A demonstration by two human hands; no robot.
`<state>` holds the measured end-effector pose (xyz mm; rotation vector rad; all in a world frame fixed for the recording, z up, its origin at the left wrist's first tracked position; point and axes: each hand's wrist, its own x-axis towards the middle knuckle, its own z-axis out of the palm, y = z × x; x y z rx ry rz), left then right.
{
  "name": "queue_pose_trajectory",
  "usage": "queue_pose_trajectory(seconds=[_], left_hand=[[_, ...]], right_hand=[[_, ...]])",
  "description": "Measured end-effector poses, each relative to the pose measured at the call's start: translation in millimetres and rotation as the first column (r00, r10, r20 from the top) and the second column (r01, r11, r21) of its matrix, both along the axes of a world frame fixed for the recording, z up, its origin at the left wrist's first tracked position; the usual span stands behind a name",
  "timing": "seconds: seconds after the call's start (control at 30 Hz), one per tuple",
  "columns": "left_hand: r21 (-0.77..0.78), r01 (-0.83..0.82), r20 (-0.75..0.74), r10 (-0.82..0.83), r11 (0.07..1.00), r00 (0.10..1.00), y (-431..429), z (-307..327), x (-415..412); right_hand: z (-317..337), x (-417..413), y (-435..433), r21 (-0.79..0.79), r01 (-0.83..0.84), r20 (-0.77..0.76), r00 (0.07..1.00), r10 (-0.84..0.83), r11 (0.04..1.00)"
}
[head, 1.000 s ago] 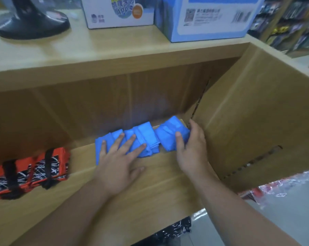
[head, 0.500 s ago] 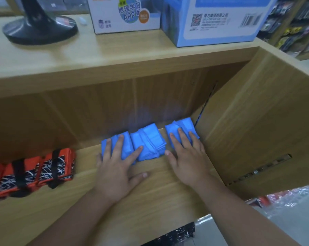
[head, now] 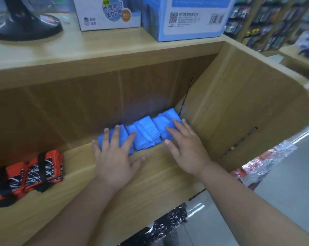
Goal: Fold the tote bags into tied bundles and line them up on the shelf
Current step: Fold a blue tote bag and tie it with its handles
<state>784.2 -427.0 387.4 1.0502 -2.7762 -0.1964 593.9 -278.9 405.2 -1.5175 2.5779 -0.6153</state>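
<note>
Three blue folded tote bundles lie side by side at the back right of the wooden shelf [head: 150, 176]. My left hand [head: 115, 157] lies flat with spread fingers on the left blue bundle [head: 124, 132]. The middle blue bundle [head: 145, 134] sits uncovered between my hands. My right hand [head: 185, 146] rests flat, fingers straight, on the right blue bundle [head: 166, 118], which is close to the shelf's right side wall [head: 239, 110]. Neither hand grips anything.
Orange, black-strapped patterned bundles [head: 25, 174] lie at the shelf's left. On the top board stand a black fan base [head: 24, 23], a white box [head: 107, 13] and a blue box [head: 185, 16]. Plastic-wrapped goods [head: 263, 162] sit on the floor at the right.
My right hand let go of the right bundle's edge and laid flat on top of it. The three bundles now sit in a tighter row. My left hand stayed flat on the left bundle.
</note>
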Motion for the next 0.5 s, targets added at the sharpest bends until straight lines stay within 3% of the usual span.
queue_pose_trajectory(seconds=[0.13,0.3,0.5], left_hand=[[-0.028,0.115,-0.173,-0.118,0.993,0.978,24,1,3],[-0.005,0.315,-0.278,-0.304,0.949,0.911,82,0,-3],[0.01,0.581,-0.314,-0.549,0.814,0.774,175,-8,-42]], right_hand=[[8,22,54,-0.023,-0.019,0.09,0.996,0.021,1.0],[-1,31,139,-0.033,0.016,0.185,0.983,-0.009,0.999],[-30,-10,260,0.053,0.311,0.109,0.943,-0.315,0.949]])
